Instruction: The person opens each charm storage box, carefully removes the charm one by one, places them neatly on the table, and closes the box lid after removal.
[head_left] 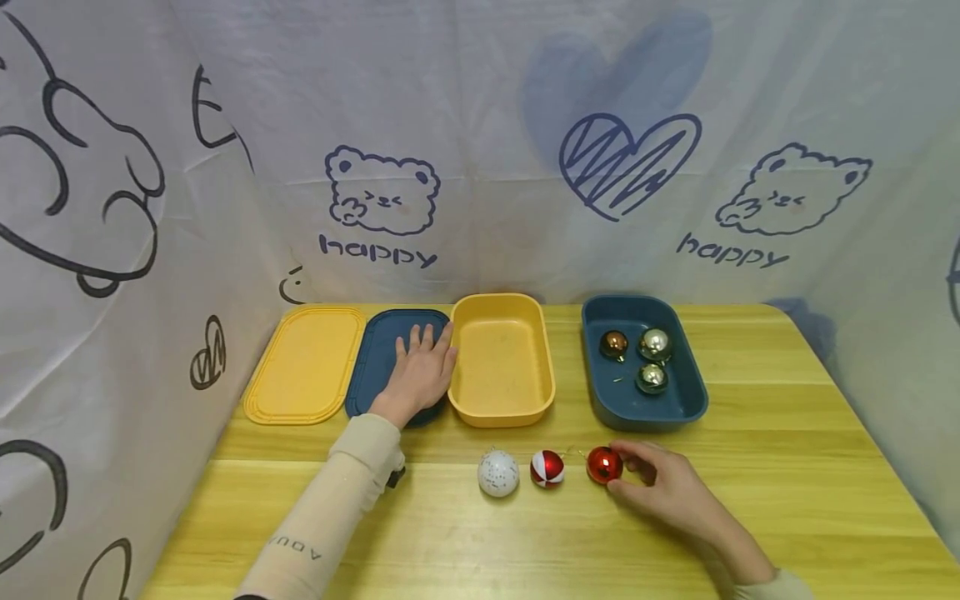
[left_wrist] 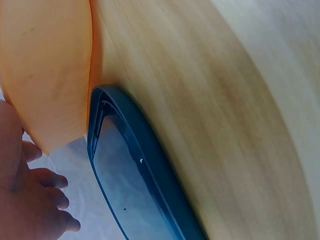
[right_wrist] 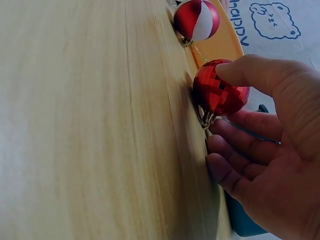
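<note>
My right hand (head_left: 671,486) has thumb and fingers about a shiny red faceted Christmas ball (right_wrist: 220,88), pinching it low at the table. To its left lie a red-and-white Christmas ball (head_left: 547,469) and a white speckled ball (head_left: 498,473). With fingers extended, my left hand (head_left: 424,372) is over the dark blue lid (head_left: 372,353), its fingers right at the left wall of the yellow box (head_left: 501,417). The blue lid's raised rim also shows in the left wrist view, beside the orange-looking box wall (left_wrist: 47,70).
A dark blue box (head_left: 642,421) at the back right holds a brown ball (head_left: 613,344) and two silvery balls. On the far left lies a yellow lid (head_left: 303,367). Behind the wooden table (head_left: 450,542) hangs a printed white cloth (head_left: 495,167).
</note>
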